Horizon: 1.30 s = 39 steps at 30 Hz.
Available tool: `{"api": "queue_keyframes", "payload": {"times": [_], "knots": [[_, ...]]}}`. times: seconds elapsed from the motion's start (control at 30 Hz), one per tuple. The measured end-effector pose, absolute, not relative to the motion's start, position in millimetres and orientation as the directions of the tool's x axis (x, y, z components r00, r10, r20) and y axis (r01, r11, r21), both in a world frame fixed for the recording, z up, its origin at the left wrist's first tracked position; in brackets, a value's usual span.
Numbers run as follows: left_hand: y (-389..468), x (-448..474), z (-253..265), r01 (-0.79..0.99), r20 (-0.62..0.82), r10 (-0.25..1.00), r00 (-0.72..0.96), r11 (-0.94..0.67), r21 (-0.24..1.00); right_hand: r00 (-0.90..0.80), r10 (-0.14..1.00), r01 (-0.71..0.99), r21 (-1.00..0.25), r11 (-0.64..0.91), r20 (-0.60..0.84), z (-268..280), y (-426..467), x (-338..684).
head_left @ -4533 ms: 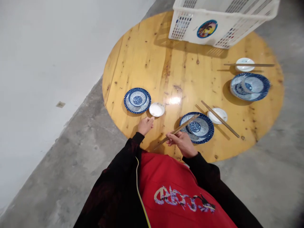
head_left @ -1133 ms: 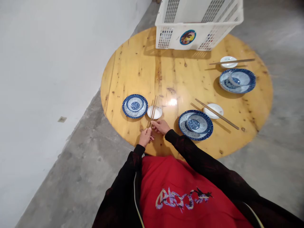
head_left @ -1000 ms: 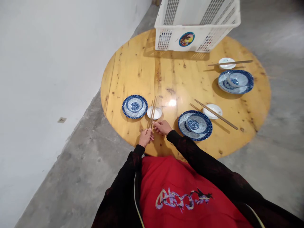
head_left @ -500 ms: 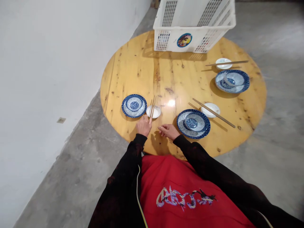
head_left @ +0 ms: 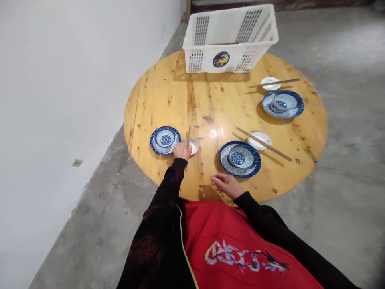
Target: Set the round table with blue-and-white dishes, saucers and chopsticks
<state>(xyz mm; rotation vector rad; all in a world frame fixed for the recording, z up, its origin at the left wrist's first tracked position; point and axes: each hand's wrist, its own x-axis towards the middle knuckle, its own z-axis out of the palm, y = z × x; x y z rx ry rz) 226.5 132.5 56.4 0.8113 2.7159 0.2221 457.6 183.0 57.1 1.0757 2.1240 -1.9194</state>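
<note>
My left hand (head_left: pixel 182 150) is closed on a pair of wooden chopsticks (head_left: pixel 189 134), which run lengthwise over the left edge of a small white dish (head_left: pixel 194 147). Just left of that hand sits a blue-and-white plate (head_left: pixel 153 147) bearing a small patterned bowl (head_left: pixel 165 138). Near the table's front edge is my right hand (head_left: pixel 227 184), empty, its fingers loosely curled and slightly apart. Beyond it stands another blue-rimmed plate (head_left: pixel 223 157) with a bowl (head_left: pixel 242 157). Chopsticks (head_left: pixel 272 149) lie across the white dish (head_left: pixel 255 138) beside it.
On the round wooden table (head_left: pixel 168 96), a white plastic crate (head_left: pixel 204 60) stands at the back. At the far right are a plate (head_left: pixel 297 110) with a bowl (head_left: pixel 281 102) and a white dish (head_left: pixel 267 81) under chopsticks (head_left: pixel 285 82). A white wall (head_left: pixel 75 80) rises on the left.
My left hand has moved forward along the chopsticks to beside the small dish, still holding them. My right hand has drawn back and right, away from it. The view has shifted slightly.
</note>
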Motion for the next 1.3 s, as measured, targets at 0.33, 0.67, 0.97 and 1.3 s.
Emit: {"api": "queue_keyframes", "payload": {"times": [0.33, 0.67, 0.97, 1.3], "knots": [[138.5, 228.5, 55.7, 0.553, -0.225, 0.581, -0.782, 0.814, 0.177, -0.761, 0.423, 0.538, -0.843, -0.011, -0.492, 50.1, 183.4, 463.8], [139.2, 228.8, 62.0, 0.577, -0.225, 0.589, -0.776, 0.808, 0.122, -0.782, 0.413, 0.513, -0.858, 0.003, -0.466, 51.3, 187.0, 466.0], [121.2, 252.0, 88.4, 0.527, -0.11, 0.551, -0.827, 0.829, 0.19, -0.803, 0.377, 0.509, -0.86, 0.03, -0.462, 50.8, 186.2, 469.9], [61.6, 381.7, 54.0, 0.499, -0.117, 0.645, -0.755, 0.681, 0.535, -0.847, 0.398, 0.446, -0.879, 0.168, -0.353, 55.2, 198.3, 478.0]]}}
